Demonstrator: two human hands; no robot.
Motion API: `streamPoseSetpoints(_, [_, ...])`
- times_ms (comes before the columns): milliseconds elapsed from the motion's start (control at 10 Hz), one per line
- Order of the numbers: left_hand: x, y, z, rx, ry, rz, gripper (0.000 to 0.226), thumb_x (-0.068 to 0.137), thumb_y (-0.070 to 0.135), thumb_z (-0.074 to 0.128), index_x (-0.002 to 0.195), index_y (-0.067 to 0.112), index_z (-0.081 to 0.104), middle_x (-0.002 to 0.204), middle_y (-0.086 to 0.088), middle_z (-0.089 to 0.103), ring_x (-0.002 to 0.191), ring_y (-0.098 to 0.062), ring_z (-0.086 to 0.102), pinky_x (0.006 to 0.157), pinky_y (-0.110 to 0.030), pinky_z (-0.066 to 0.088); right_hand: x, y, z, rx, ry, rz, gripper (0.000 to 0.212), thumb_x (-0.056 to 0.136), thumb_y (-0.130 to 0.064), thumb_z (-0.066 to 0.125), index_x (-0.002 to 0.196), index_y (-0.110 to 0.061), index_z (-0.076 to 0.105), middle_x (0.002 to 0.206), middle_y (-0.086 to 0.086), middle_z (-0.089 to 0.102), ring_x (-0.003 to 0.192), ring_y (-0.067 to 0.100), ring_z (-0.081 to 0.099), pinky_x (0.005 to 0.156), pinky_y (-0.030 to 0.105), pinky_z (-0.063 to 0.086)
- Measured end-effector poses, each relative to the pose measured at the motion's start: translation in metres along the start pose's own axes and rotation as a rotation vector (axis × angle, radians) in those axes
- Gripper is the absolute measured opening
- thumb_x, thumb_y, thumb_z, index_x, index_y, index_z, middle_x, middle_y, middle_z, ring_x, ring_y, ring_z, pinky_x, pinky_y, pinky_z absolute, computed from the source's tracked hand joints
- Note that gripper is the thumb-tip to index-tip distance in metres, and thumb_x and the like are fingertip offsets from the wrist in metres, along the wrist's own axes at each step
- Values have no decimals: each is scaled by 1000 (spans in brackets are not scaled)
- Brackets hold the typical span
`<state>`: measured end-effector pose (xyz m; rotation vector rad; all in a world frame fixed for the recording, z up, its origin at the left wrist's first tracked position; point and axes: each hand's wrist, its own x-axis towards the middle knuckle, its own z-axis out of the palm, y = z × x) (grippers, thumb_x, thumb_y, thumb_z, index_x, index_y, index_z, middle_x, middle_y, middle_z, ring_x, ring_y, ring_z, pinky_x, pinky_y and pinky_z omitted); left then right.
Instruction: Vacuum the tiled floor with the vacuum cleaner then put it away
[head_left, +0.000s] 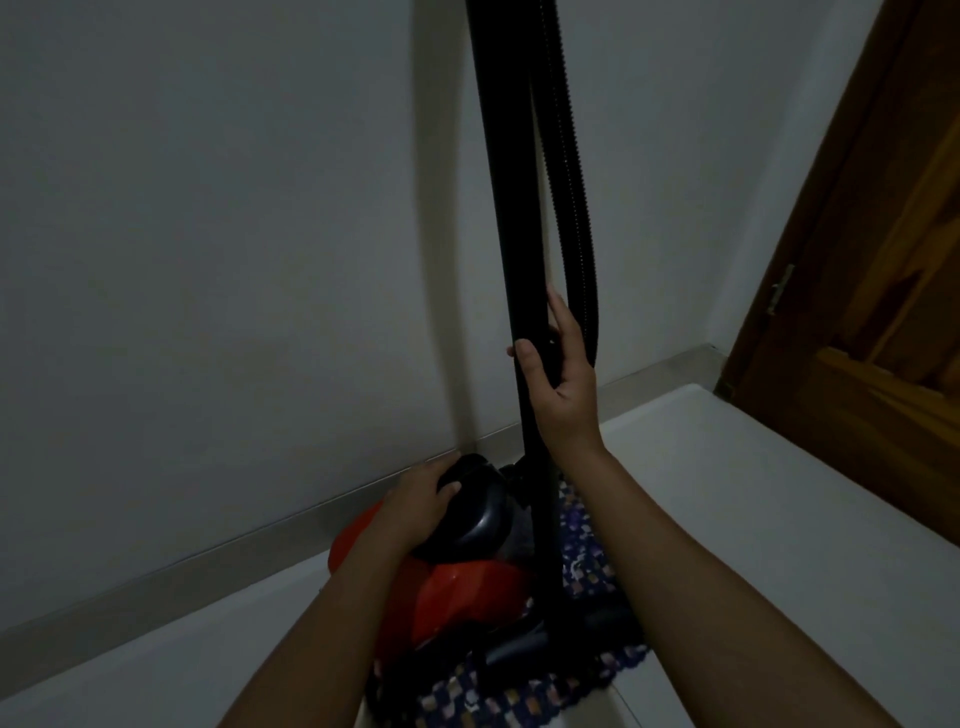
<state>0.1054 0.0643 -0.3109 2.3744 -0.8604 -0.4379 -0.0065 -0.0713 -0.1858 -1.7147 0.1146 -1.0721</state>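
Both hands steady the vacuum cleaner (457, 582) in the wall corner on a patterned mat (587, 566), seemingly parking it. Left hand (421, 499) clasps the dark handle; right hand (561, 374) wraps the upright wand (506, 208), its grip keeping it from toppling.

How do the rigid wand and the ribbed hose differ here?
The wand is smooth and straight; the hose is ribbed and hangs in a bend. The right hand wraps the wand, while the hose hangs free behind it. Both are black and rise out of view.
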Motion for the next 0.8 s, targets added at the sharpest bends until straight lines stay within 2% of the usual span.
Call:
streamPoseSetpoints(100, [-10, 10, -8, 14, 24, 3, 48, 85, 32, 51, 133, 22, 52, 126, -13, 61, 115, -30, 57, 99, -41, 46, -6, 3, -3, -65, -13, 43, 52, 99, -11, 49, 146, -17, 29, 141, -18, 36, 125, -23, 32, 106, 4, 26])
streamPoseSetpoints(200, [-14, 17, -10, 29, 56, 36, 42, 88, 17, 57, 130, 14, 55, 124, -15, 62, 113, -30, 58, 96, -31, 43, -13, 4, -6, -124, -52, 78, 53, 100, -16, 46, 149, -13, 26, 146, -7, 36, 128, -11, 33, 105, 2, 25])
streamPoseSetpoints(300, [-17, 22, -12, 57, 50, 20, 42, 89, 16, 56, 131, 11, 52, 126, -19, 58, 116, -31, 54, 97, -30, 40, -20, 2, -13, -194, -90, 140, 53, 100, -19, 46, 149, -11, 26, 144, -7, 36, 130, -5, 32, 104, 3, 24])
streamPoseSetpoints(400, [-18, 25, -16, 86, 81, 8, 44, 91, 21, 54, 133, 8, 49, 129, -18, 51, 120, -32, 49, 101, -32, 37, -22, 2, -18, -225, -126, 185, 55, 100, -25, 45, 150, -15, 24, 151, 1, 36, 136, 7, 33, 111, 21, 28])
streamPoseSetpoints(500, [-19, 30, -27, 107, 135, 34, 52, 92, 28, 54, 137, 5, 43, 144, -16, 40, 133, -29, 38, 110, -33, 29, -28, 1, -23, -285, -170, 267, 59, 100, -30, 43, 152, -15, 18, 154, 1, 30, 133, -1, 26, 110, 20, 22])
streamPoseSetpoints(600, [-25, 38, -36, 130, 142, 84, 59, 93, 32, 51, 143, 7, 33, 154, -13, 26, 142, -26, 23, 117, -35, 21, -43, 10, -29, -327, -213, 333, 65, 100, -35, 43, 153, -17, 12, 158, -1, 20, 139, 2, 20, 112, 20, 18])
streamPoseSetpoints(700, [-32, 46, -43, 139, 130, 98, 62, 94, 34, 49, 145, 6, 28, 156, -12, 21, 144, -24, 19, 118, -34, 18, -51, 12, -34, -386, -234, 406, 67, 99, -39, 43, 153, -18, 10, 157, -5, 18, 143, 7, 19, 116, 24, 17])
streamPoseSetpoints(800, [-57, 42, -27, 47, 112, 120, 61, 94, 31, 49, 146, 8, 27, 157, -11, 21, 144, -23, 20, 118, -30, 15, -99, 21, -42, -447, -276, 444, 65, 99, -39, 42, 153, -22, 11, 152, -14, 15, 140, 0, 11, 117, 23, 10])
